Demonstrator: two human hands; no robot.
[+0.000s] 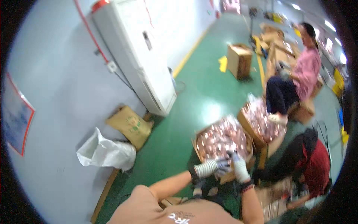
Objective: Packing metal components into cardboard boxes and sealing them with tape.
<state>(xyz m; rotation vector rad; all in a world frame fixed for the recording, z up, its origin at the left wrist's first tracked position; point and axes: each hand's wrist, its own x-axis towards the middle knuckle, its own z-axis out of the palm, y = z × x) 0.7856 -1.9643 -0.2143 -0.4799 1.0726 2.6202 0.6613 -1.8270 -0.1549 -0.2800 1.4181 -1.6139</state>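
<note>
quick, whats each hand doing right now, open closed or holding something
Left hand: gloved, meets the right hand over the cardboard box of shiny copper-coloured parts; grip cannot be told, too blurred.
Right hand: in a white knitted glove, likewise cannot be told.

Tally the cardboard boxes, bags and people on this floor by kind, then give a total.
Open boxes filled with shiny pinkish parts: 2
Other cardboard boxes that stand out clearly: 1; the far pile is too blurred to count
White plastic bags: 1
Brown paper bags: 1
Other people: 2
Total: 7
</note>
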